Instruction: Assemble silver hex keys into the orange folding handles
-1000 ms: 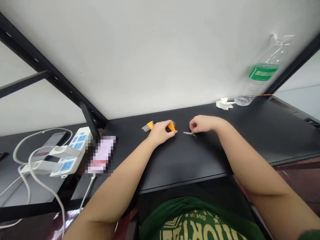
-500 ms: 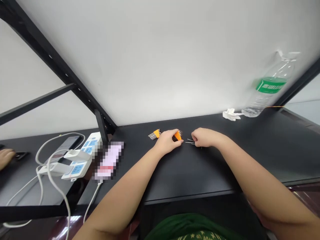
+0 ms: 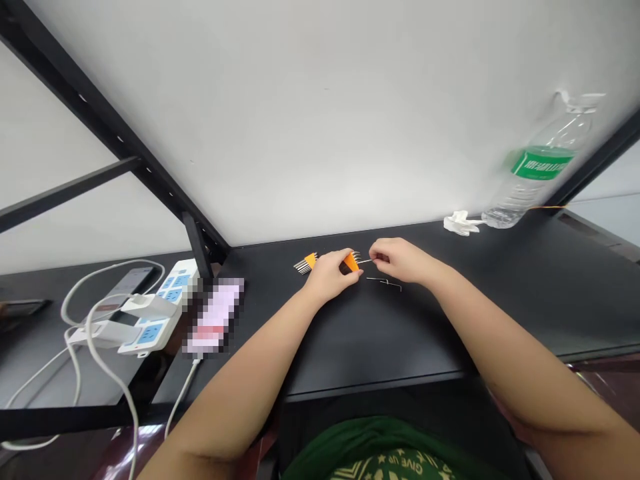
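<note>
My left hand (image 3: 330,275) is closed round an orange hex key holder (image 3: 352,262), from which several short bent key ends stick out. Pinched in the fingers of my right hand (image 3: 395,259) is a thin metal hex key (image 3: 366,261), its tip at the holder's right side; whether it has entered a slot I cannot tell. On the black desktop just below lie a few loose hex keys (image 3: 391,283). A second orange holder (image 3: 311,259), filled with several hex keys, rests to the left of my left hand, partly behind it.
A phone with a blurred screen (image 3: 216,317) lies at left on a charging cable. Beyond the black frame post are a white power strip (image 3: 170,300), chargers, looping white cables and another phone (image 3: 123,290). Crumpled tissue (image 3: 461,223) and a clear bottle (image 3: 543,163) stand by the wall at right.
My right hand has lifted one hex key off the desk and moved left and up towards the orange holder. The co-worker's hand at far left has gone out of view.
</note>
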### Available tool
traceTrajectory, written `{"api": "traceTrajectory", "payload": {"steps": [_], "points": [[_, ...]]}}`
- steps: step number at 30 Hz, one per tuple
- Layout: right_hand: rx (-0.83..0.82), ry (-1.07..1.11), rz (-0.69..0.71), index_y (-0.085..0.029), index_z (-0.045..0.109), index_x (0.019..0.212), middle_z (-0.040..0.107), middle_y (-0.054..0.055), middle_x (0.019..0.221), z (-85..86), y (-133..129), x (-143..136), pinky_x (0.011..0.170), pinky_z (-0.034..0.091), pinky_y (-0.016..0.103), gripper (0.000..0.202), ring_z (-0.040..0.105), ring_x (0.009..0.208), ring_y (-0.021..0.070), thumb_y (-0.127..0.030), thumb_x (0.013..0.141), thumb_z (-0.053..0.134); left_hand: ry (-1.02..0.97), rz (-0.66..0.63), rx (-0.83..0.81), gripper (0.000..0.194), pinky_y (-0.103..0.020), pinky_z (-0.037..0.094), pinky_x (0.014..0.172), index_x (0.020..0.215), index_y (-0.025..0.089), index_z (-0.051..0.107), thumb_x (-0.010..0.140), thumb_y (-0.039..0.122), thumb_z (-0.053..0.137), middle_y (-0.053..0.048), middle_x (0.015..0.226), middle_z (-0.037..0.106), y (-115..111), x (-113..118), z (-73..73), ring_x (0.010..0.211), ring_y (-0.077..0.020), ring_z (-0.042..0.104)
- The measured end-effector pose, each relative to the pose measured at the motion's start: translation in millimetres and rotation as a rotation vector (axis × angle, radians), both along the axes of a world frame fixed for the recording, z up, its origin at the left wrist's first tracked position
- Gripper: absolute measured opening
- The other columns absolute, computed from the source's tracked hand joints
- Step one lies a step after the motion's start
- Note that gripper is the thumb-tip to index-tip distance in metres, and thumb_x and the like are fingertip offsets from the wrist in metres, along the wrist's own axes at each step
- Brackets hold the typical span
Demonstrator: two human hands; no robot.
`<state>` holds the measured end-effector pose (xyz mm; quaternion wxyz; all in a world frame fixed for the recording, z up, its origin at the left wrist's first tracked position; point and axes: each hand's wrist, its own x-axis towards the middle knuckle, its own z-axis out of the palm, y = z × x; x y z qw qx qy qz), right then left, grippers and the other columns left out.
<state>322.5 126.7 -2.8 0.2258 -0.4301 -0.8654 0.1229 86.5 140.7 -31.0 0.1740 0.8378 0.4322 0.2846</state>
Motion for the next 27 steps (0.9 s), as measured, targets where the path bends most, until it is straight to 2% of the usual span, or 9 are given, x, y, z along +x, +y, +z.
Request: {"api": "traceTrajectory", "payload": {"steps": [13, 20, 27], "points": [[0.111, -0.106, 0.006, -0.018, 0.073, 0.094, 0.06, 0.005, 0.089, 4.1, -5, -1, 0.067, 0.04, 0.027, 0.021, 0.055, 0.074, 0.0151, -0.012, 0.096, 0.052, 0.041, 0.022, 0.024, 0.045, -0.035, 0.053, 0.086, 0.123, 0.024, 0.067, 0.082, 0.042, 0.076, -0.002, 0.101, 0.073, 1, 0, -3.5, 0.092, -0.0226, 0.068], [0.175, -0.003, 0.022, -0.017, 0.076, 0.1, 0.061, 0.01, 0.103, 1.5, -6, -6, 0.071, 0.045, 0.03, 0.026, 0.055, 0.075, 0.0154, -0.026, 0.102, 0.051, 0.04, 0.001, 0.056, 0.043, -0.033, 0.051, 0.08, 0.12, 0.024, 0.068, 0.082, 0.042, 0.076, -0.002, 0.096, 0.073, 1, 1, -2.7, 0.086, -0.0212, 0.067], [0.132, -0.004, 0.045, -0.018, 0.072, 0.1, 0.06, 0.009, 0.105, -3.8, -11, -19, 0.073, 0.045, 0.03, 0.025, 0.055, 0.079, 0.0161, -0.021, 0.101, 0.048, 0.029, -0.03, 0.022, 0.028, -0.029, 0.047, 0.074, 0.107, 0.023, 0.068, 0.082, 0.034, 0.073, 0.0, 0.089, 0.071, -5, 5, 6.1, 0.079, -0.0187, 0.064]]}}
